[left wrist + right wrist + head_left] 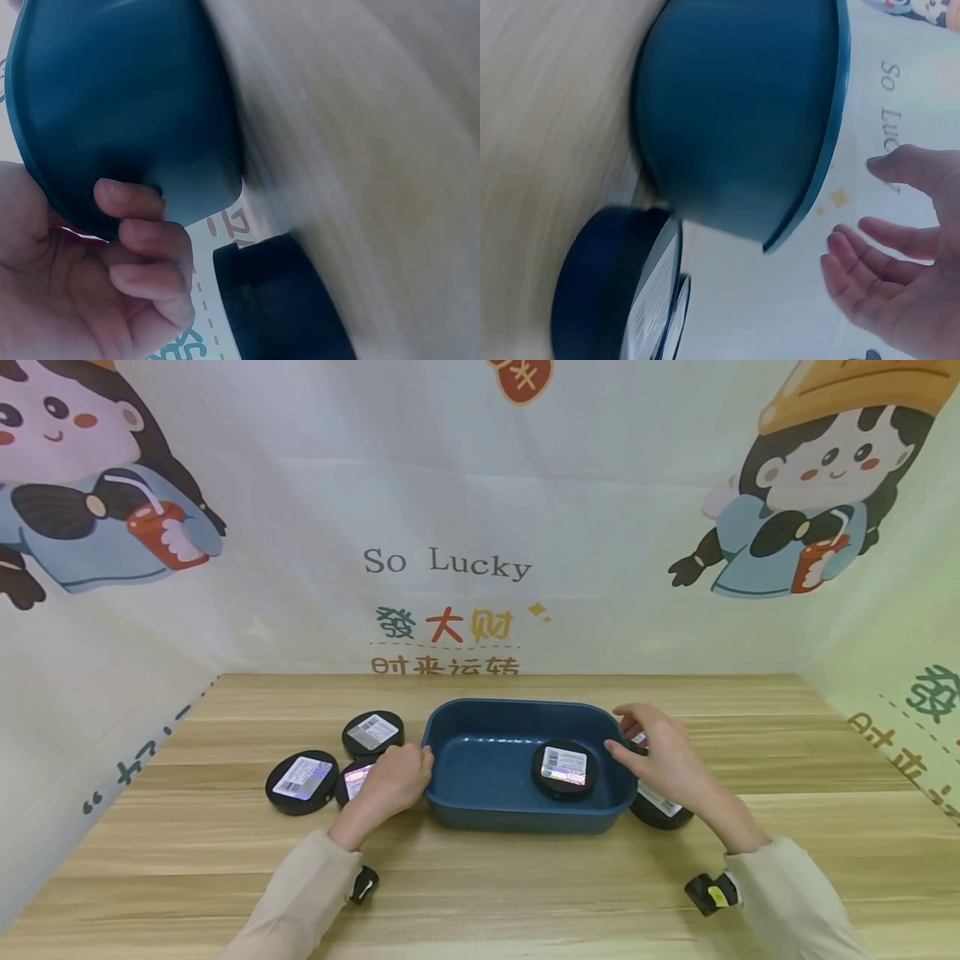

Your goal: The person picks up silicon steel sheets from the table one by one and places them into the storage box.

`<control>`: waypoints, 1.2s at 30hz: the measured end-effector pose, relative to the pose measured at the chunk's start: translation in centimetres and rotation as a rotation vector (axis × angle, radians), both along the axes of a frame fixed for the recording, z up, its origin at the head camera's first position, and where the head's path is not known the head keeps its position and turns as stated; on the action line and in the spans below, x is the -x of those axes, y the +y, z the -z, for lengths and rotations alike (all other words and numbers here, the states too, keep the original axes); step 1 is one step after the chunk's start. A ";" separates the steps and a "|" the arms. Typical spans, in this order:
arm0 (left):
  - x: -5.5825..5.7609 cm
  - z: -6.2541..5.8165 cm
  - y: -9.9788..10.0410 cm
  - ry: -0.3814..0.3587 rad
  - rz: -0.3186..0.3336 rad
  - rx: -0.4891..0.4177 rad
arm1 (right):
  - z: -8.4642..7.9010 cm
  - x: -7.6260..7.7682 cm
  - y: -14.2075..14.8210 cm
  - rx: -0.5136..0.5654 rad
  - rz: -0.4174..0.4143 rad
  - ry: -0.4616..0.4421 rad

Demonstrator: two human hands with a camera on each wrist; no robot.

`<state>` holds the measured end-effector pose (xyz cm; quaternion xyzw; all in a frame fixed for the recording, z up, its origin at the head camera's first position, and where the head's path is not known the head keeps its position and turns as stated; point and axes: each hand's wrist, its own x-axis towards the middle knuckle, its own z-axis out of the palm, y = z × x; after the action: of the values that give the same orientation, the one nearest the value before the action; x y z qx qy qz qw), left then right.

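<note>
A dark blue rectangular bin (517, 820) stands in the middle of the table. Inside it, toward the right, lies a flat round black case (565, 768) with a white label. My left hand (396, 777) grips the bin's left end; in the left wrist view its fingers curl against the outer wall, with the thumb side at the rim. Over at the right end, my right hand (663, 756) has its fingers spread beside the rim. The right wrist view shows those fingers (855, 262) apart from the bin and holding nothing.
Left of the bin lie three similar black cases, one at far left (302, 782), one behind (372, 732) and one partly under the left hand (352, 777). Two more, near (660, 807) and far (639, 739), are partly covered by the right hand. A printed cloth (300, 527) hangs behind.
</note>
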<state>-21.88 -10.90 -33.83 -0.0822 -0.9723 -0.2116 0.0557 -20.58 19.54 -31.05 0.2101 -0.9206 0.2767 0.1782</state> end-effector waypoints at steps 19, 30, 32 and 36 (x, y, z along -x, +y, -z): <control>-0.1 -0.1 0.3 -0.021 -0.022 0.019 | 2.0 -0.9 5.0 -0.010 0.084 0.011; -0.1 0.0 0.1 -0.030 -0.021 0.015 | 3.1 -1.7 6.7 -0.088 0.117 -0.005; -0.1 0.0 0.1 -0.030 -0.021 0.016 | 3.1 -1.8 6.9 -0.097 0.128 -0.037; -0.1 0.0 0.1 -0.032 -0.020 0.019 | 3.2 -1.8 7.0 -0.147 0.156 -0.128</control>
<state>-21.75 -10.84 -33.81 -0.0694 -0.9758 -0.2031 0.0417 -18.74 26.58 -34.27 0.1325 -0.9614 0.2065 0.1243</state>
